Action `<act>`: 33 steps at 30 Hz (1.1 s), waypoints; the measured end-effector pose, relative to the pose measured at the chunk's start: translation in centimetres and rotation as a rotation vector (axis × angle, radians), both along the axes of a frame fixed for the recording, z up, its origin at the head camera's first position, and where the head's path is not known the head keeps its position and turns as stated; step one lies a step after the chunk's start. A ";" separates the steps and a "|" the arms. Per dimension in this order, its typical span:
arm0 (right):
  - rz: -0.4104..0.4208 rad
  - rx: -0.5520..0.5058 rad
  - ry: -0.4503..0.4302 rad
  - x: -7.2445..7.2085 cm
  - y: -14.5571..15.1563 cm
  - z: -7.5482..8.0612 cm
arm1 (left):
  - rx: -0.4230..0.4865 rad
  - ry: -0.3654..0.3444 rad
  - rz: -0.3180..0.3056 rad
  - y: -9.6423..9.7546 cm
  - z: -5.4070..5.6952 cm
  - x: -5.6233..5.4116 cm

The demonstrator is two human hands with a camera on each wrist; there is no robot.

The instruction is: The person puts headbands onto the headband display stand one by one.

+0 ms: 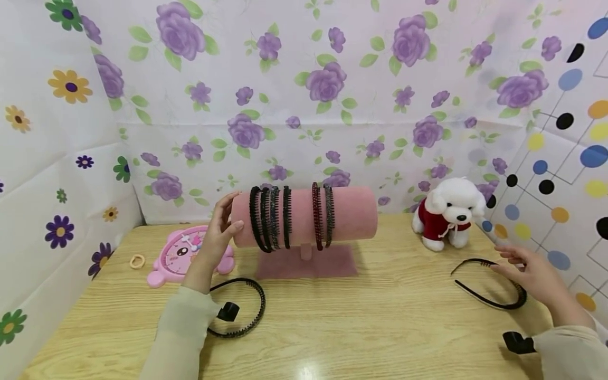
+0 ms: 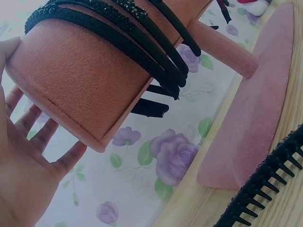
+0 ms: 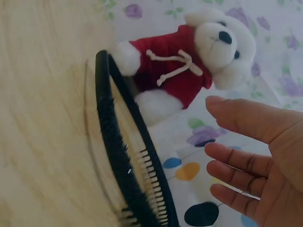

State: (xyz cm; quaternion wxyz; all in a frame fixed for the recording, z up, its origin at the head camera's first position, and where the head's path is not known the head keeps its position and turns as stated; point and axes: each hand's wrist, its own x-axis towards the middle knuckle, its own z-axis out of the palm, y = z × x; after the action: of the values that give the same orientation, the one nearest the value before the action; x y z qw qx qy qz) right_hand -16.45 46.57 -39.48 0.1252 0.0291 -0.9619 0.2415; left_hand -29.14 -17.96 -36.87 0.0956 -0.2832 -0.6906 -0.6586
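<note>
A pink plush headband display stand (image 1: 347,214) stands mid-table, its padded roll lying level on a short post. Several headbands (image 1: 287,216), black, grey and dark red, sit around the roll. My left hand (image 1: 220,227) holds the roll's left end, thumb on the near side and fingers around the far side; the left wrist view shows the hand (image 2: 33,156) at the end's rim. At the right, my right hand (image 1: 534,272) hovers by a black toothed headband (image 1: 518,301) on the table. Its thumb and fingers are spread with nothing between them in the right wrist view.
Another black toothed headband (image 1: 261,311) lies beside my left forearm. Behind that arm is a pink cartoon clock (image 1: 173,258), with a small beige ring (image 1: 137,261) left of it. A white toy dog (image 1: 451,211) in red sits at the back right. Patterned cloth walls surround the table.
</note>
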 end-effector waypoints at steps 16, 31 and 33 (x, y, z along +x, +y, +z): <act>-0.103 0.019 -0.164 0.2 1.9 -1.7 | 0.052 0.017 -0.017 -0.3 -0.1 0.1; -0.185 0.063 -0.142 0.6 3.0 -3.3 | 0.052 0.002 -0.023 0.0 0.0 -0.1; -0.194 0.068 -0.144 0.7 3.1 -3.4 | 0.054 0.003 -0.026 0.1 0.0 -0.1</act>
State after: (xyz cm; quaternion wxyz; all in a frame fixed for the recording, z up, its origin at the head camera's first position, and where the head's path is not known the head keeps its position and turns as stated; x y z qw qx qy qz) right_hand -15.75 49.66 -42.88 0.0775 -0.0774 -0.9743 0.1967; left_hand -29.25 -17.89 -36.91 0.0958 -0.2906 -0.6687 -0.6776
